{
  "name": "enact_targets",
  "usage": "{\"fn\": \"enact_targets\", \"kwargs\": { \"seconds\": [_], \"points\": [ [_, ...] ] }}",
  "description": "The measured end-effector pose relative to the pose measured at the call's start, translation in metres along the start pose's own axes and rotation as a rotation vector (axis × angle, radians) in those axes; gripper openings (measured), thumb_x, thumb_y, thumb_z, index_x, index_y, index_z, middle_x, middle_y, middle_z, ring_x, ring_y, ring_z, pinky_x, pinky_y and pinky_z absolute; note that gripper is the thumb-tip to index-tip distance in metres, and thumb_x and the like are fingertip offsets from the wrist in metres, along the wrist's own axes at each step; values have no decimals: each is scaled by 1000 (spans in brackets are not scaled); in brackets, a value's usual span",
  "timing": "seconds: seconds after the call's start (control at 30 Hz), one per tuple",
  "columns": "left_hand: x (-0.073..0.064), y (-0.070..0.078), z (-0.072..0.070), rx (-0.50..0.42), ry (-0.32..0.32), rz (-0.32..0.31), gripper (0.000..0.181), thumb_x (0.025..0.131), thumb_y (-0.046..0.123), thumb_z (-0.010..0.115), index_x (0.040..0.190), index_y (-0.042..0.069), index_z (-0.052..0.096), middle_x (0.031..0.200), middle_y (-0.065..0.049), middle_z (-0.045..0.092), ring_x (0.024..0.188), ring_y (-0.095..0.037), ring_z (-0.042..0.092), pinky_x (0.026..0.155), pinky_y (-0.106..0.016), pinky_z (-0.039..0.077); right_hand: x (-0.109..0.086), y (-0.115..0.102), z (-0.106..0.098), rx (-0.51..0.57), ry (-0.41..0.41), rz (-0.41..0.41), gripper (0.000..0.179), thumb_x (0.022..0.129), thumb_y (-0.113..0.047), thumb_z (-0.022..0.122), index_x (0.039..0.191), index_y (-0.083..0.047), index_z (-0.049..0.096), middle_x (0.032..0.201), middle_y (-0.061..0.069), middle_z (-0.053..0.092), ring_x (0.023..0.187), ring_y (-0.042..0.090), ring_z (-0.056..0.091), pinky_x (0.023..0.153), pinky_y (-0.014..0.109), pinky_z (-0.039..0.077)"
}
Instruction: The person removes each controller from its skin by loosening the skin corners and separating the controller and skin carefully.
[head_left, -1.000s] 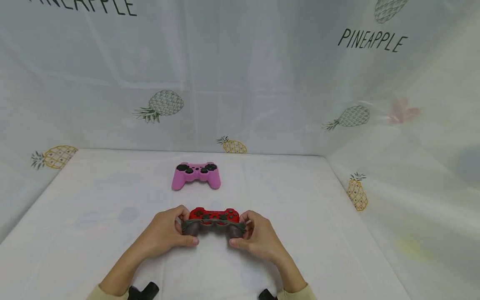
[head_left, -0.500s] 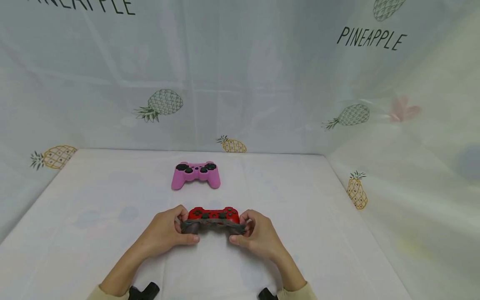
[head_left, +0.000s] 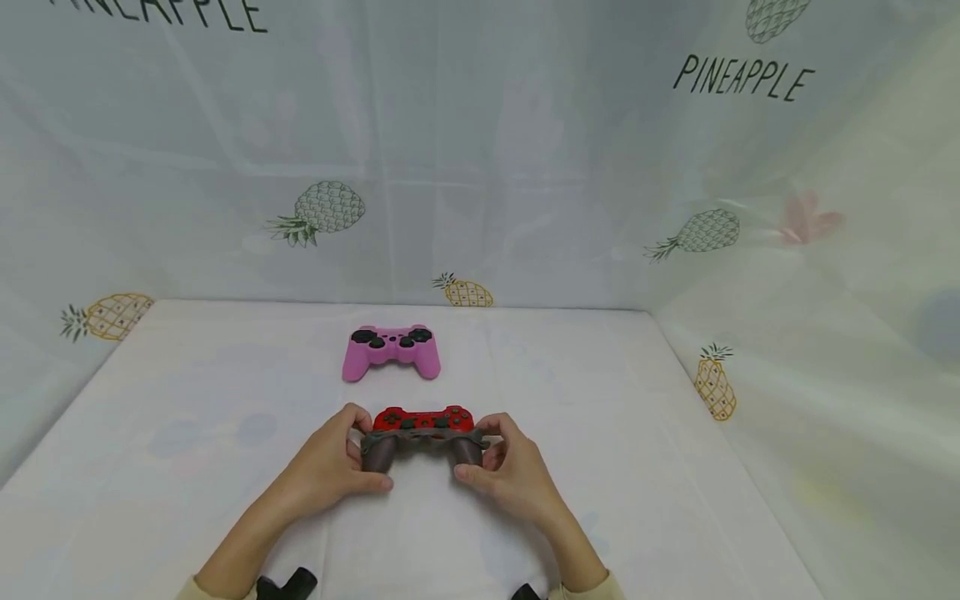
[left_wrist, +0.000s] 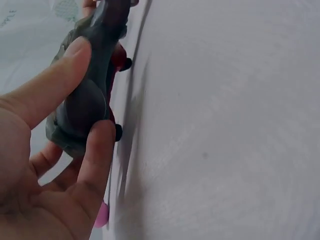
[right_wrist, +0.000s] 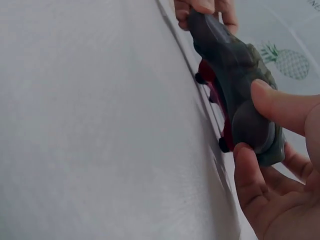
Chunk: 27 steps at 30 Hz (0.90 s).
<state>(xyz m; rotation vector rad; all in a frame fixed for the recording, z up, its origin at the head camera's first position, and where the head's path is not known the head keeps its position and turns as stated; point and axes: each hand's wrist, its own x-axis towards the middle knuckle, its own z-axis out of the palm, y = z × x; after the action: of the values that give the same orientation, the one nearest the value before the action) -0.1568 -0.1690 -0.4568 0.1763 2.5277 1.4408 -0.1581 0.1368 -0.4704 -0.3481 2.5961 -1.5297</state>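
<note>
Between both hands is a red game controller with a dark grey, see-through-looking cover around its lower part and grips. Its red face with buttons shows above the cover's wavy edge. My left hand grips the left end, its thumb on the dark grip. The right hand holds the other end likewise. In the left wrist view, thumb and fingers pinch the dark cover, with black thumbsticks jutting from the red face. The right wrist view shows the same cover pinched at its other end.
A pink game controller lies on the white-covered table beyond the hands. Pineapple-printed sheeting rises at the back and along the sides. Black straps with beige sleeves show at the wrists.
The red controller and both hands have shifted slightly away from the body and a little left. The dark grips show longer below the red face. Both hands keep their hold.
</note>
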Motion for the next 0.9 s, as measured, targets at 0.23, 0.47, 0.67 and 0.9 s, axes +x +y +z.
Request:
{"fn": "enact_targets", "kwargs": {
  "seconds": [0.23, 0.47, 0.67, 0.9],
  "points": [
    [1, -7, -2, -3, 2, 41, 73, 79, 26, 97, 132, 15, 49, 109, -7, 69, 85, -15, 71, 79, -29, 54, 0, -2, 0, 108, 8, 27, 64, 82, -20, 94, 133, -16, 57, 128, 11, 64, 87, 19, 62, 77, 24, 53],
    [0, -10, -1, -11, 11, 58, 68, 82, 26, 94, 133, 23, 50, 139, -16, 63, 85, -13, 74, 80, -31, 54, -1, -2, -1, 195, -25, 34, 64, 83, -10, 92, 137, -15, 58, 131, 15, 59, 92, 20, 61, 84, 25, 54],
    [-1, -10, -1, -6, -7, 79, 66, 82, 27, 95, 130, 23, 50, 126, -14, 65, 81, -14, 73, 78, -30, 54, -2, -1, -2, 129, -41, 19, 57, 86, -15, 91, 133, -14, 57, 127, 12, 59, 91, 17, 62, 83, 25, 53],
    [-1, -10, -2, 48, -62, 148, 63, 84, 27, 93, 125, 17, 46, 98, -4, 63, 74, -13, 63, 72, -27, 51, -2, 0, -2, 14, -104, -17, 50, 90, -19, 87, 125, -16, 51, 116, 5, 61, 78, 11, 59, 75, 25, 49]
  ]
}}
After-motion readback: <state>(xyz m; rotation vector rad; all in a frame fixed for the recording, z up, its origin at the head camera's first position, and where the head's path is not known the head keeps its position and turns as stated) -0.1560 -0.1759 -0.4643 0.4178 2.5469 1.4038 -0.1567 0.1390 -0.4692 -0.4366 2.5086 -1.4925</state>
